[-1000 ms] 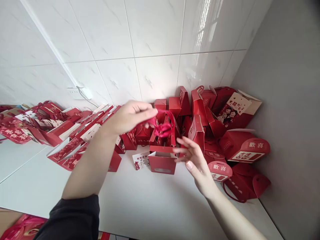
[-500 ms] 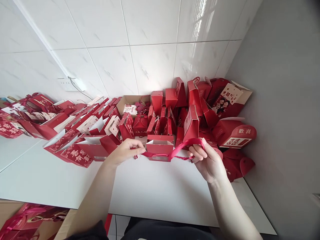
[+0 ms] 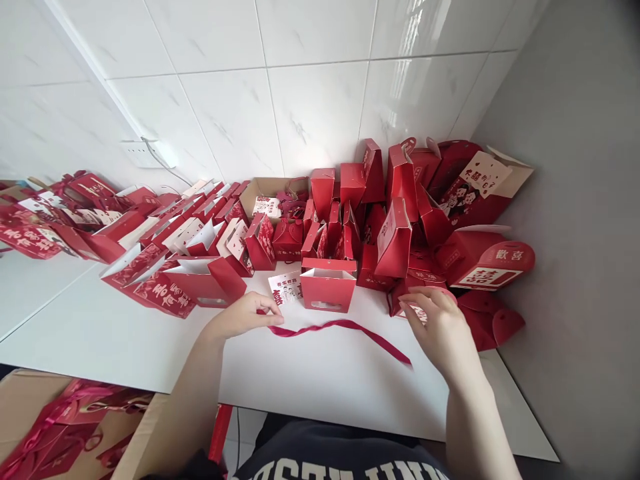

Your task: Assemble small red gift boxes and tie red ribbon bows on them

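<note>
My left hand (image 3: 245,316) is closed, thumb and fingers pinching one end of a dark red ribbon (image 3: 345,324). The ribbon runs slightly twisted to the right, its loose end just short of my right hand (image 3: 441,328). That hand holds nothing; its fingers are apart and bent, in front of a red box with a white printed panel that they partly cover. Between the hands and a little farther back stands a red gift box (image 3: 329,291) with its top open. A white printed card (image 3: 286,288) lies left of this box, beyond my left fingertips.
Rows of red gift bags (image 3: 205,280) fill the table's left and back. More red boxes (image 3: 394,240) are piled at the right by the grey wall (image 3: 580,233). A cardboard tray (image 3: 250,193) stands behind. Below the table's edge at left is a carton (image 3: 150,427) of red boxes.
My right hand has let go of the ribbon and moved right. The ribbon, looped around those fingers before, now stretches out loose. My left hand has come slightly nearer, uncovering the card.
</note>
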{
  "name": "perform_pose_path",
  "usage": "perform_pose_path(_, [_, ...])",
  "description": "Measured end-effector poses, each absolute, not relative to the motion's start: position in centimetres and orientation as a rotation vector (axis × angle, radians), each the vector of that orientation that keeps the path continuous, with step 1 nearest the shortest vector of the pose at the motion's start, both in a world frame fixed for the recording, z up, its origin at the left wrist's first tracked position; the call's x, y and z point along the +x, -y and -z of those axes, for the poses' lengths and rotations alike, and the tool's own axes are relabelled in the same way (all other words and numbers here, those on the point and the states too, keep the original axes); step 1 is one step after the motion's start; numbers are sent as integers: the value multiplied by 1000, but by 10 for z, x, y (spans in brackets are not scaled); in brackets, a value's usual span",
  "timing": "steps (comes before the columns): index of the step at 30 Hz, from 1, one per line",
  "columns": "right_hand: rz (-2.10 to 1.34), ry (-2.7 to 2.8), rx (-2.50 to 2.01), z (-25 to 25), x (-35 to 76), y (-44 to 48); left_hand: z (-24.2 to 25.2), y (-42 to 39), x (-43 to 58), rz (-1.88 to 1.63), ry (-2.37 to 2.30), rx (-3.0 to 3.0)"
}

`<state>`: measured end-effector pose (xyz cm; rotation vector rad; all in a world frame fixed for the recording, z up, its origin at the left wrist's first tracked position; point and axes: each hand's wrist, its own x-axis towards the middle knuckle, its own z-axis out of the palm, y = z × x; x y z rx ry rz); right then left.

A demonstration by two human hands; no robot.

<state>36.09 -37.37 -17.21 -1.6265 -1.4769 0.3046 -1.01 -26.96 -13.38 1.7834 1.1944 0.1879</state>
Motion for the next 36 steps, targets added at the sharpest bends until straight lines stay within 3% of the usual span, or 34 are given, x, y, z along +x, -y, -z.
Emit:
perform_pose_path(5, [-775, 1758, -1252, 159, 297, 378, 114, 282, 23, -161, -1094, 1849])
perform_pose_path(9, [-889, 1928, -1018, 159, 251, 373, 94, 290, 45, -295, -912, 1819])
perform_pose_path(17, [-1367, 1593, -1057, 171, 246, 366, 95, 288, 32, -239, -904, 1873])
perform_pose_path(28, [-1498, 1457, -1009, 183, 267, 363, 128, 283, 15, -221, -838, 1747])
perform_pose_path(36, [-1265, 1467, -1282, 210, 324, 375, 160, 283, -24, -237, -1108, 1685])
